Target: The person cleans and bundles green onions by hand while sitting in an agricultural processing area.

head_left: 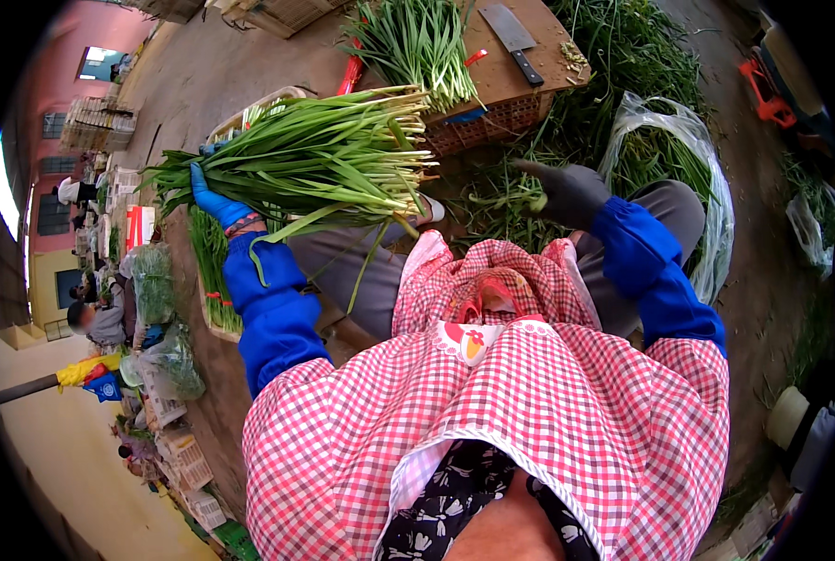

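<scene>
A large bunch of garlic chives [342, 159] is gripped in my left hand [216, 196], which wears a blue glove and closes round the leafy end. The pale cut stems point right, and a few loose leaves droop below. My right hand [571, 194], in a dark grey glove, is apart from the bunch with its index finger stretched out to the left. A small greenish tuft [536, 201] shows right beneath its fingers; whether they touch it I cannot tell.
Ahead, a wooden board [515, 79] on a red crate [492, 126] bears a cleaver [511, 39] and another chive bunch [422, 47]. Leaf scraps [613, 56] heap beside it. A clear plastic bag [712, 187] of greens stands right. Tied chives [214, 271] lie in a basket at left.
</scene>
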Action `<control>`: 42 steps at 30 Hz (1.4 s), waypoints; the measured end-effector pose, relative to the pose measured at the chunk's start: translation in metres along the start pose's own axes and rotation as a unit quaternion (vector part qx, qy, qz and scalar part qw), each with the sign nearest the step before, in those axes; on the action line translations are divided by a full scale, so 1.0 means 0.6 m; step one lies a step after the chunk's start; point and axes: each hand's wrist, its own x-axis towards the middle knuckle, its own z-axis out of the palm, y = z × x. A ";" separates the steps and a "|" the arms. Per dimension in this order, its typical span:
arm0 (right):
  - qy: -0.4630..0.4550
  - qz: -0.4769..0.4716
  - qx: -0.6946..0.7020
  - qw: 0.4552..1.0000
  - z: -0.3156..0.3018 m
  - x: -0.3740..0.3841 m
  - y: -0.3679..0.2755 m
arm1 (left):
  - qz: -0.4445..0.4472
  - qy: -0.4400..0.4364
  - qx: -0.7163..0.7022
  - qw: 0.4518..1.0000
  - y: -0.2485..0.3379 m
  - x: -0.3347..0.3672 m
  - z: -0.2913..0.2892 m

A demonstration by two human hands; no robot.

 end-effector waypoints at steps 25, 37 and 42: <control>-0.100 0.075 0.030 0.992 0.051 0.021 -0.006 | -0.005 -0.213 -0.110 0.971 -0.016 -0.024 0.126; -0.200 -0.153 0.743 0.620 0.081 0.081 -0.129 | -0.057 -0.289 -0.133 0.946 -0.058 -0.010 0.195; -0.205 0.037 -0.081 0.975 0.025 0.032 -0.022 | -0.023 -0.321 -0.139 0.937 0.002 -0.007 0.169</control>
